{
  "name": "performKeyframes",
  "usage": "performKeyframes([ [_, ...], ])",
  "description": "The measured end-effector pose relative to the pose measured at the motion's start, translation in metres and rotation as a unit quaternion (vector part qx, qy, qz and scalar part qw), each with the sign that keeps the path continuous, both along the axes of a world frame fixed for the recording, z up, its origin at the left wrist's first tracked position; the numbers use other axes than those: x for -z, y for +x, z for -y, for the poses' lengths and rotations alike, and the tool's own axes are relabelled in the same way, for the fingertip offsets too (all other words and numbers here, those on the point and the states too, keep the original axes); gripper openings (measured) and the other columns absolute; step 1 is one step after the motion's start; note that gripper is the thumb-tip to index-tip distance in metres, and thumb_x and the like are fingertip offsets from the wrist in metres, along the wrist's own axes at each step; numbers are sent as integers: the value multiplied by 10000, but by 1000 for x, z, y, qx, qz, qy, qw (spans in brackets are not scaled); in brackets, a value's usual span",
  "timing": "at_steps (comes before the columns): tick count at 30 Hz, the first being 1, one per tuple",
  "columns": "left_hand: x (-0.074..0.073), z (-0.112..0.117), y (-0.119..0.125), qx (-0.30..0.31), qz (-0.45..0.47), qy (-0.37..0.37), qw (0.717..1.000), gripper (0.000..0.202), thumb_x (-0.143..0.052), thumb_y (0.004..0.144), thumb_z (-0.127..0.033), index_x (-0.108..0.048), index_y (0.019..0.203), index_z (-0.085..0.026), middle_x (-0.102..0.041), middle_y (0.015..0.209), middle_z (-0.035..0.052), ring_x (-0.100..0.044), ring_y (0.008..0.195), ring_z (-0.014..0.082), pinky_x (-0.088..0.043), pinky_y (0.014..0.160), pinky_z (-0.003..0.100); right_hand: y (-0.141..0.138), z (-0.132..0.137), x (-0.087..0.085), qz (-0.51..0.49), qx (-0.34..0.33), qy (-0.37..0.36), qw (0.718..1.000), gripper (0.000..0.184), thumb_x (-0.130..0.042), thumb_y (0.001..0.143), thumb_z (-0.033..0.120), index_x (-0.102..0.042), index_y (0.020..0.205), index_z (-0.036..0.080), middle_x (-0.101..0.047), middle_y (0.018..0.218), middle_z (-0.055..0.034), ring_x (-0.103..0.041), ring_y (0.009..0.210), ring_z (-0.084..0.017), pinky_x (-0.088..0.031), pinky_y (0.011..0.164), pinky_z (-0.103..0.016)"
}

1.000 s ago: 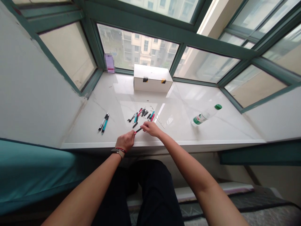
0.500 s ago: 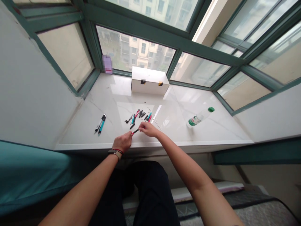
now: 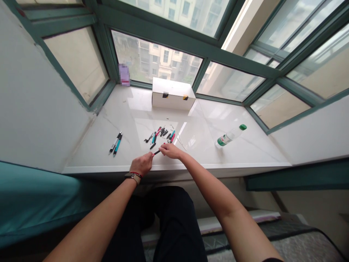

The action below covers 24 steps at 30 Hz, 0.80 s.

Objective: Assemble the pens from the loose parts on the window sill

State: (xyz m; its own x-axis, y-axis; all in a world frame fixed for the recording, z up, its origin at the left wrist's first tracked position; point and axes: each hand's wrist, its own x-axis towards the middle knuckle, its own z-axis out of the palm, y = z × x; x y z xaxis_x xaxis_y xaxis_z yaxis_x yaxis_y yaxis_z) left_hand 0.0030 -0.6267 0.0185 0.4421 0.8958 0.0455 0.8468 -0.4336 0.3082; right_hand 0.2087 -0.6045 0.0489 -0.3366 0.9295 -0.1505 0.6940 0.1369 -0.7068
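Note:
Between my two hands, near the front edge of the white sill, is a dark pen part [image 3: 156,152] with a bit of pink at its left end. My left hand [image 3: 142,163] is closed on that left end. The fingers of my right hand [image 3: 169,150] pinch its other end, and a small red bit shows at the fingertips. Just beyond lies a loose pile of pen parts [image 3: 163,132] in black, teal and pink, with a black piece [image 3: 153,146] nearest my hands. Thin white refills [image 3: 181,141] lie right of the pile.
On the left lie two whole pens, one silver and black [image 3: 115,142], one teal and black [image 3: 118,144]. A white box [image 3: 173,98] stands against the window. A clear bottle with a green cap [image 3: 229,136] stands on the right. The sill's front edge [image 3: 207,167] runs below my hands.
Both hands stay closed on the pen part with hardly any movement. A small red bit now shows at my right fingertips. The view has shifted slightly.

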Motion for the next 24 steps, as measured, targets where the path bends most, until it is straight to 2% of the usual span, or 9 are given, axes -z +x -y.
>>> performKeyframes([
  [3, -1, 0, 0, 1, -1, -2, 1000, 441, -228, 964, -449, -606, 961, -223, -679, 836, 86, -612, 722, 203, -269, 566, 292, 2, -1, 2, -32, 3, -38, 999, 365, -460, 922, 360, -576, 646, 151, -610, 629, -4, -547, 620, -107, -379, 645, -218],
  [7, -1, 0, 0, 0, -13, 4, 1000, 443, -221, 967, -446, -604, 972, -224, -678, 823, 78, -614, 720, 199, -266, 566, 289, 5, -3, 8, -97, 11, -48, 994, 230, -529, 892, 364, -588, 831, 150, -653, 728, -12, -578, 625, -101, -397, 627, -211],
  [9, 0, 0, 0, 1, -17, 5, 1000, 445, -220, 967, -443, -606, 977, -223, -677, 818, 80, -614, 718, 198, -270, 568, 286, 5, -4, 10, -82, 19, -27, 996, 224, -534, 891, 361, -577, 812, 156, -642, 688, 1, -571, 631, -102, -388, 635, -210],
  [14, 3, -1, 0, 8, -11, 6, 1000, 439, -225, 969, -436, -609, 977, -224, -684, 830, 85, -614, 714, 203, -280, 572, 278, -3, -6, 11, 7, 40, 1, 999, 364, -466, 927, 397, -561, 665, 163, -580, 580, 12, -515, 598, -107, -341, 616, -216],
  [17, 4, -1, 0, 12, -6, 9, 1000, 432, -225, 971, -428, -606, 967, -224, -688, 846, 81, -619, 720, 199, -278, 569, 273, -6, -6, 8, 40, 41, 6, 998, 428, -437, 939, 395, -540, 595, 162, -553, 549, -1, -497, 580, -116, -330, 598, -228],
  [19, 3, -1, -1, 16, -8, 11, 1000, 434, -220, 973, -423, -606, 958, -226, -689, 839, 74, -622, 716, 198, -276, 564, 276, -5, -6, 3, 38, 25, -20, 999, 441, -419, 945, 377, -538, 580, 160, -554, 531, -6, -501, 568, -118, -343, 599, -229],
  [24, 1, -1, -2, 10, -5, 2, 1000, 435, -224, 969, -433, -606, 950, -226, -686, 811, 77, -627, 701, 200, -281, 556, 285, 3, -7, -9, -18, -22, -73, 997, 248, -470, 907, 286, -590, 732, 158, -602, 615, 2, -548, 575, -107, -402, 597, -210],
])
